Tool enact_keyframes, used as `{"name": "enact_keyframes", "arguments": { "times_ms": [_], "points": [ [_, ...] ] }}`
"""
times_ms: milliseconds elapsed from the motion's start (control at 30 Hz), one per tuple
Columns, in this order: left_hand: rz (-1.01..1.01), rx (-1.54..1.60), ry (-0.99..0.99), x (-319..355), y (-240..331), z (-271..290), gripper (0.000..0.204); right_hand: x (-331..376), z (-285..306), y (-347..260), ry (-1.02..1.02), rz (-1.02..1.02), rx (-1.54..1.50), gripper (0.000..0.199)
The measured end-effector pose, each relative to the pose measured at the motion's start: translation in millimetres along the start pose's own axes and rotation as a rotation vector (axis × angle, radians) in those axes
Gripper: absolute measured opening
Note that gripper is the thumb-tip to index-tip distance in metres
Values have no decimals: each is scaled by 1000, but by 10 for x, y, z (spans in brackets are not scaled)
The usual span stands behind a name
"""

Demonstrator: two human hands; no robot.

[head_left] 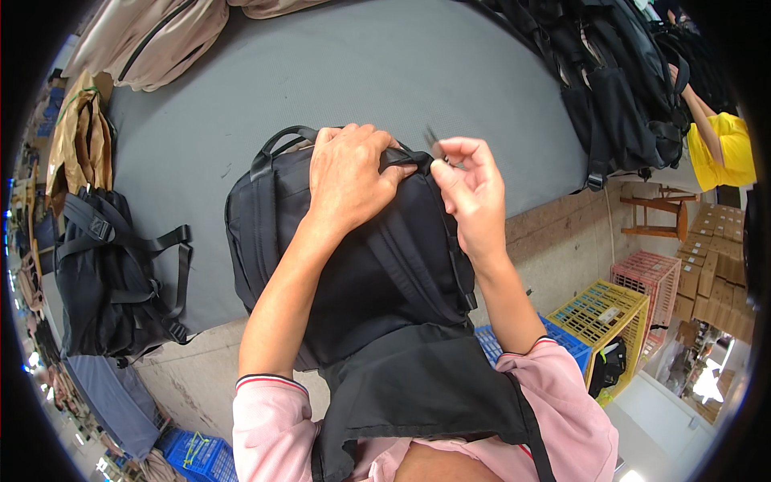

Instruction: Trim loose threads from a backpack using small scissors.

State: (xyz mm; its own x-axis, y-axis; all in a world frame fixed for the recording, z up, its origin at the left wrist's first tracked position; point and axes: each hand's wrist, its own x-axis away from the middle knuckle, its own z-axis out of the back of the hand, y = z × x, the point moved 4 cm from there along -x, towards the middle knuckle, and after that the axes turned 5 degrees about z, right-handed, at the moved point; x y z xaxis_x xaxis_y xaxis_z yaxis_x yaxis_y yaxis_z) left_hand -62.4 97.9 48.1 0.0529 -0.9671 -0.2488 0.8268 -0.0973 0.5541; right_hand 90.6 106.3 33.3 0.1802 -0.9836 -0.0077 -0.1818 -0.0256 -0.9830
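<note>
Backpack point(353, 265) on table point(401, 64); second backpack point(112, 273) left; crates point(610, 313) right.

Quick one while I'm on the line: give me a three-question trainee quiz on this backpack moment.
1. True or false: the left hand presses on the top of the black backpack.
2. What does the right hand pinch: A) a small dark tool, B) a yellow crate?
3. What surface does the backpack lie on?

Key: 1 true; 2 A, the small dark tool; 3 the grey table.
</note>
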Motion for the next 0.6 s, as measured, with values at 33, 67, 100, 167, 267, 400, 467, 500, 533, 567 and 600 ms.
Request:
{"name": "enact_keyframes", "arguments": {
  "times_ms": [33, 67, 100, 167, 267, 400, 467, 500, 533, 567, 600],
  "points": [
    [-2, 1, 1, 3, 10, 8, 25, 49, 22, -8, -26, 84, 152, 24],
    [10, -12, -20, 4, 15, 8, 25, 100, 63, 6, -24, 86, 153, 24],
    [24, -25, -40, 6, 17, 6, 25, 152, 99, -36, -31, 221, 383, 25],
    [24, -14, -25, 10, 15, 9, 24, 198, 117, -36, -6, 362, 595, 26],
    [7, -5, -9, 25, 32, 29, 25, 155, 61, 4, 51, 172, 404, 22],
    [40, 17, -3, 29, 86, 95, 28, 9, -54, 20, 1, 307, 688, 20],
    [18, 15, 37, 37, 91, 95, 29, 10, -91, 13, 24, 464, 714, 20],
    [0, 15, 72, 53, 90, 100, 30, 29, -110, 12, 12, 497, 736, 19],
    [0, 14, 71, 61, 84, 95, 30, 26, -107, 20, 12, 496, 735, 19],
    [-17, 10, 112, 68, 86, 105, 30, 7, -100, 34, -4, 483, 719, 19],
    [-35, 8, 151, 76, 94, 118, 29, -12, -87, 42, -20, 470, 704, 19]
  ]
}}
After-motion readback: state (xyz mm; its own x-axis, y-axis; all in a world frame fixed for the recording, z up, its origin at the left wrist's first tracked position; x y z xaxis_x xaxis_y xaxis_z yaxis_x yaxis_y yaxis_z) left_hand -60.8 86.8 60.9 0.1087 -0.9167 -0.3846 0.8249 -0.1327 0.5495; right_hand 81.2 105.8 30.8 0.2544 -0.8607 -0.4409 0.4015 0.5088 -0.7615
